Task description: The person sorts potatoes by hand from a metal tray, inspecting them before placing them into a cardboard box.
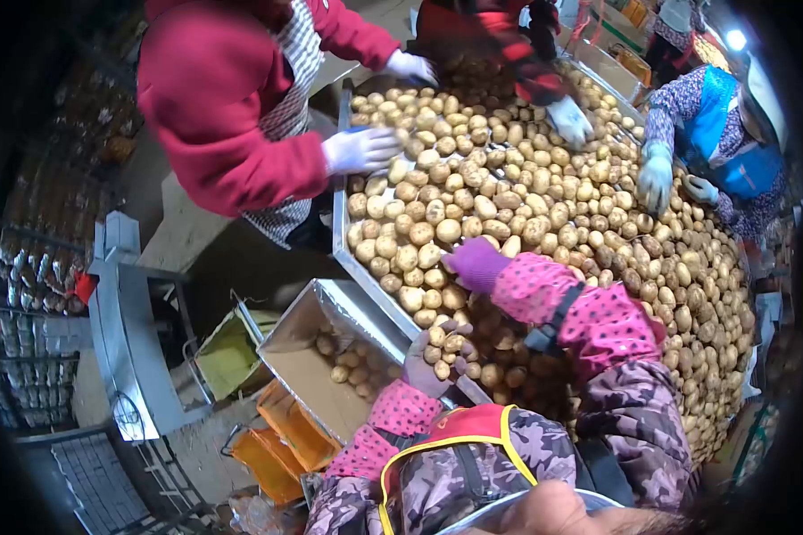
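My left hand, in a purplish glove, is cupped around several small potatoes at the table's near edge, beside an open cardboard box. My right hand, in a purple glove, reaches across the sorting table and touches the heap of potatoes. Its fingers look outstretched over the potatoes, with nothing visibly gripped; their tips are partly hard to make out. Both my sleeves have pink dotted covers. More potatoes lie inside the cardboard box.
A metal rim borders the table. Across it, co-workers' gloved hands rest on or near the potatoes. Orange crates, a yellow-green container and a grey metal stand are to the left.
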Action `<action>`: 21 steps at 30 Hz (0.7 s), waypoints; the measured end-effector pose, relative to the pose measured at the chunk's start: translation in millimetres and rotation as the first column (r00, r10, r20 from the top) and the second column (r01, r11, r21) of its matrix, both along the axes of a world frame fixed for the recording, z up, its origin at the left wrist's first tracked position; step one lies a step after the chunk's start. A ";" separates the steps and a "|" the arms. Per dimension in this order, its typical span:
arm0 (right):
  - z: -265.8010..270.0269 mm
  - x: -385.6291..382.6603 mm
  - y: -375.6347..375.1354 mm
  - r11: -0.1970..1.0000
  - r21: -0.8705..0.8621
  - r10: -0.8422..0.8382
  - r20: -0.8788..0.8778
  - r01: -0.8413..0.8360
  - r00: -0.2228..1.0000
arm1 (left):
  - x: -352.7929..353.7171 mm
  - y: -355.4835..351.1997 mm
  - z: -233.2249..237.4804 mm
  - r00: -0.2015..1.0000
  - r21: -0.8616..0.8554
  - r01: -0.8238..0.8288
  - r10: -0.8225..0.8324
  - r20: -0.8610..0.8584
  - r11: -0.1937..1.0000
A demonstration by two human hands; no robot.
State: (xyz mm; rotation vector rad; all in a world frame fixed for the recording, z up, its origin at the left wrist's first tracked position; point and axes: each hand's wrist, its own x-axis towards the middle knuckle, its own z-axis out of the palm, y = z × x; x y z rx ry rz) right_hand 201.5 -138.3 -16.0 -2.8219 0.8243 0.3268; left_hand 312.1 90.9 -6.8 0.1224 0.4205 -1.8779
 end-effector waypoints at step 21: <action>39.0 -119.1 -12.8 0.764 0.513 -0.616 0.404 0.391 0.676 | -13.8 -31.1 24.1 1.000 0.082 0.006 -0.006 0.002 0.997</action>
